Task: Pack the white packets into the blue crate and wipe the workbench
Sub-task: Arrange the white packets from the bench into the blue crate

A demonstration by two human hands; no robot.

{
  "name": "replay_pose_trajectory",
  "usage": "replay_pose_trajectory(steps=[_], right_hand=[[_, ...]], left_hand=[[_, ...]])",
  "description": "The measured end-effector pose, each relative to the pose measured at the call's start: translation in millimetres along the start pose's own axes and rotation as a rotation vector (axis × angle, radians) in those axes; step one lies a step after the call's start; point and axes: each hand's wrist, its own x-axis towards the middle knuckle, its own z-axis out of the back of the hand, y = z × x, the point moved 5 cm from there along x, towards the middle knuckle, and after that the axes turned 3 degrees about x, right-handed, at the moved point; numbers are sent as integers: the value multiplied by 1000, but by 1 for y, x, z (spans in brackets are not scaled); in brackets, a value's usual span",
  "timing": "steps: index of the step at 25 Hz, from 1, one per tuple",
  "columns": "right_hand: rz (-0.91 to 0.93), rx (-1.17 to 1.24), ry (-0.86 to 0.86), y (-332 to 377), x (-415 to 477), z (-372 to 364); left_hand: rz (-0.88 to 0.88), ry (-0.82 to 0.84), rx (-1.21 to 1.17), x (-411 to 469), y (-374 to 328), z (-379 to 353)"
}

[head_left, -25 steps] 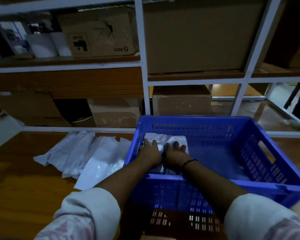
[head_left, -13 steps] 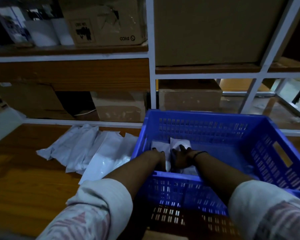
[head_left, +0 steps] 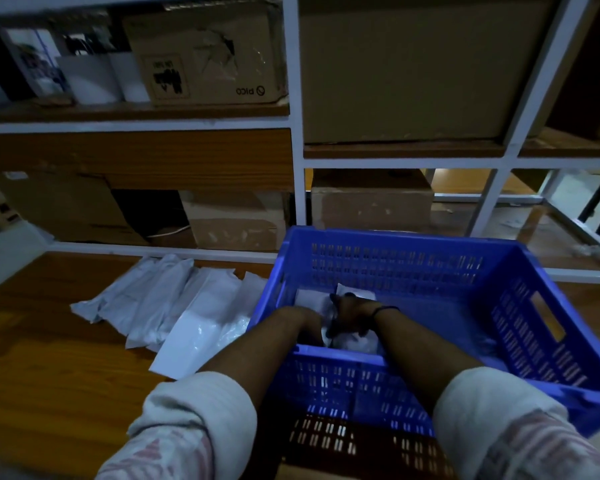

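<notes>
Blue perforated plastic, one crate [head_left: 395, 237], set on the wood-grain worktop [head_left: 49, 358] directly before the person, presumably so both arms reach in without stretching. Contents: a small stack of white packets [head_left: 312, 299] lying flat in the crate's near-left corner; the rest of its floor looks mostly bare in the dim light. Both hands are inside the crate at that corner. Right hand [head_left: 352, 311], black band at the wrist, lies on the stack with fingers bent down over a packet's edge, apparently gripping it to square or seat it. Left hand [head_left: 303, 322] is beside it, against the stack; its fingers dip behind the crate's near wall, so whether it grips cannot be told. Just left of the crate: loose packets [head_left: 187, 317], several, fanned and overlapping on the worktop, the nearest up against the crate's left wall, within easy reach and judged the next lot to pack. Behind the crate: white-framed shelving [head_left: 295, 150] holding cardboard boxes [head_left: 205, 53]. Wiping judged not begun while packets cover the worktop.
</notes>
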Motion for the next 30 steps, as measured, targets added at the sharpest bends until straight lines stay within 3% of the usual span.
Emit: replay_pose_trajectory(steps=[5, 7, 10, 14, 19, 21, 24, 27, 30], right_hand=[[75, -22, -393, 18, -21, 43], [93, 4, -541, 35, -34, 56], [134, 101, -706, 76, -52, 64], [206, 139, -758, 152, -48, 47], [346, 268, -735, 244, -14, 9], [272, 289, -682, 253, 5, -11], [39, 321, -654, 248, 33, -43], [-201, 300, -672, 225, 47, -71], [-276, 240, -640, 213, 55, -100]], left_hand=[[-74, -881, 7, -61, 7, 58], [-92, -1091, -96, -97, 27, 70], [-46, -1227, -181, -134, 85, 76], [-4, -1238, -210, -143, 167, 57], [51, -1055, -368, -120, 264, 13], [42, -929, -469, -104, 274, -7], [3, -808, -322, -74, 258, -39], [16, -716, -361, -50, 245, -64], [20, -772, -280, -40, 256, -87]])
